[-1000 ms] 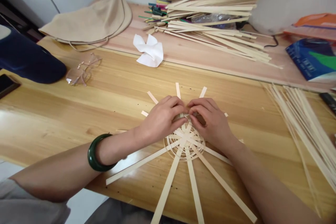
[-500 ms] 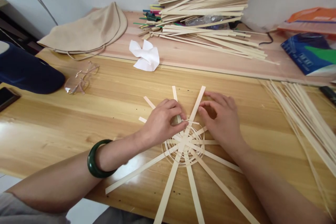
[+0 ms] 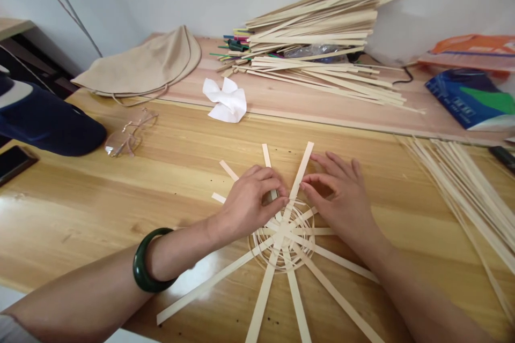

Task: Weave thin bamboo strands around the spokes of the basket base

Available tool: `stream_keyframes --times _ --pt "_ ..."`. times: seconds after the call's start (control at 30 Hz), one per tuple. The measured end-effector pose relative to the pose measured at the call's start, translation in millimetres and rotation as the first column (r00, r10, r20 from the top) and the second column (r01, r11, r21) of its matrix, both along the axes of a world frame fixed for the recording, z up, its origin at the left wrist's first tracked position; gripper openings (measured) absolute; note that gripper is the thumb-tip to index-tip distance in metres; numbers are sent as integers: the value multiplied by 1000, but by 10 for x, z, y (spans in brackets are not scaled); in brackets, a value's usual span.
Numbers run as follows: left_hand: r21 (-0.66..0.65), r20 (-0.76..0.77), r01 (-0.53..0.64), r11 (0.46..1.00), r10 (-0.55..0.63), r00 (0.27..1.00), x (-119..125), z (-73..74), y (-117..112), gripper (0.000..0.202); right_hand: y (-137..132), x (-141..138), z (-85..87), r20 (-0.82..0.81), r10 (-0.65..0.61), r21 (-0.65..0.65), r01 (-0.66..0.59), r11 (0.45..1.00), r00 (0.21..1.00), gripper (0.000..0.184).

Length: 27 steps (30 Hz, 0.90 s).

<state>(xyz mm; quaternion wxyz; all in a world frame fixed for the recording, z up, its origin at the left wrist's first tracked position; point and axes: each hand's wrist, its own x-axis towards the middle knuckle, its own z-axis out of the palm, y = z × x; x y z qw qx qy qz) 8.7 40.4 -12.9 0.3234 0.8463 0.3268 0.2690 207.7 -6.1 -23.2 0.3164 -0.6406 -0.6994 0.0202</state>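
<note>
A spoked weave of flat pale wood strips (image 3: 261, 300), perhaps bamboo, lies on the table, with thin strands (image 3: 309, 249) coiled in rings around its centre. At the upper edge of these rings, my left hand (image 3: 257, 198) pinches a thin strand between thumb and forefinger. A green bangle (image 3: 147, 260) circles my left wrist. To the right, my right hand (image 3: 341, 193) has thumb and forefinger nearly together at the edge of the upper-right flat strip (image 3: 301, 171), its other fingers spread. My left hand partly covers the strips on the upper left.
Loose thin strips (image 3: 466, 187) lie at the right. Behind are a large strip pile (image 3: 314, 27), crumpled white paper (image 3: 227, 101) and a blue packet (image 3: 470, 99). Glasses (image 3: 131, 134), a beige hat (image 3: 145, 67), a dark blue item (image 3: 52, 123) and a phone (image 3: 16, 163) sit left.
The view has tilted up a little, so everything sits lower. My right thumb and forefinger have moved slightly down along the upper-right strip. My left hand keeps its pinch.
</note>
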Motion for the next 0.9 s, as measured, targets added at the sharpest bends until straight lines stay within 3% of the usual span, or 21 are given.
stream_keyframes --times 0.17,0.27,0.43,0.7,0.9 --pt "9 2 10 1000 -10 1000 3 18 -20 4 -79 -60 108 136 47 70 -56 996 990 16" --pt "-10 18 9 1000 -9 1000 4 29 -16 5 -87 -90 128 -4 35 47 -35 998 999 11" --pt "-58 24 19 998 -17 1000 7 35 6 8 -47 -114 77 -306 -15 -107 -19 994 952 9" --pt "-69 74 -80 994 85 994 19 3 -39 9 -17 -128 56 -435 47 -85 -93 992 899 12" --pt "-62 25 -106 992 108 994 23 -9 -42 10 -60 -191 86 -482 73 -59 -115 992 873 9"
